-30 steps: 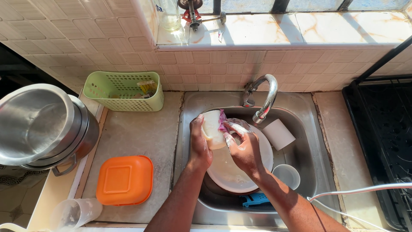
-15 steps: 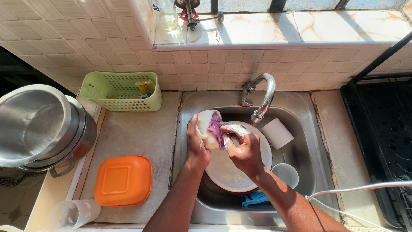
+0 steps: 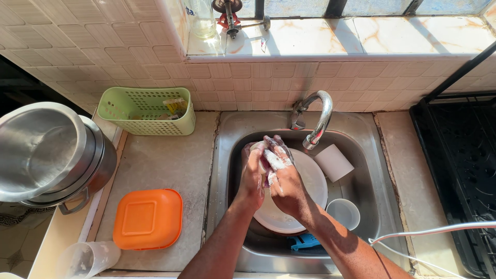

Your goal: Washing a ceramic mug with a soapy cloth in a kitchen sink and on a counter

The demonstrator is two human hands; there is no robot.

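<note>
Two soapy hands wash a small white cup over the sink.

The white cup (image 3: 257, 150), mostly hidden, is above the white plate (image 3: 305, 191) in the steel sink (image 3: 372, 206); the left hand (image 3: 253, 173) has its grip closed around it, and the right hand (image 3: 283, 175) presses a foamy purple cloth (image 3: 269, 164) on it, fingers together. The faucet (image 3: 318, 116) is at 1 o'clock, a white mug (image 3: 333, 161) at 3 o'clock, a small bowl (image 3: 343, 213) at 4 o'clock. On the tabletop, an orange lid (image 3: 148, 218) lies at 8 o'clock, a green basket (image 3: 147, 111) at 10 o'clock.
</note>
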